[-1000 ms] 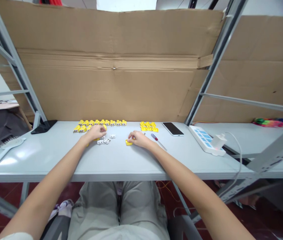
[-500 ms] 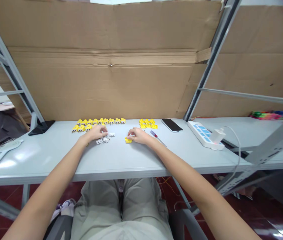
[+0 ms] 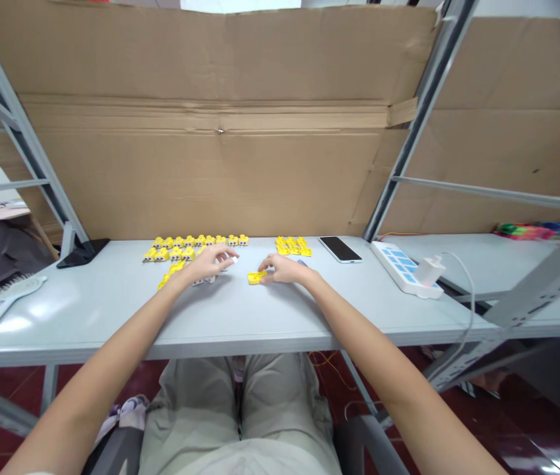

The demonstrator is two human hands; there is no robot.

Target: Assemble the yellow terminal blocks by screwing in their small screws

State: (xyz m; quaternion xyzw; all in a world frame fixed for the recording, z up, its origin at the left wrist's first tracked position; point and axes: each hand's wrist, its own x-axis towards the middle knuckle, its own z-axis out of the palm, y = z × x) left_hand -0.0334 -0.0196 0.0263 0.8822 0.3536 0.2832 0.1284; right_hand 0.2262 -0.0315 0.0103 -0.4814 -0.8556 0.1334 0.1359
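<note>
My left hand (image 3: 209,262) is over the table, left of centre, its thumb and fingers pinching a small white piece (image 3: 235,260) that is partly covered. Beneath that hand lie more white pieces (image 3: 204,280), mostly hidden. To the right, my right hand (image 3: 282,269) has its fingertips on a small yellow plastic piece (image 3: 254,278) resting on the tabletop. Rows of yellow pieces with white parts (image 3: 175,253) stand beyond my left hand. A shorter group of flat yellow pieces (image 3: 292,246) lies behind my right hand.
Right of the yellow group lies a phone (image 3: 340,249), then a white power strip (image 3: 405,269) with a plugged-in charger (image 3: 429,269). A screwdriver (image 3: 302,262) is mostly hidden by my right hand. A hairbrush (image 3: 15,297) lies far left. Cardboard (image 3: 220,178) walls the back.
My left hand has moved right from the white pieces and now pinches one. My right hand has shifted slightly right, leaving more of the yellow piece showing.
</note>
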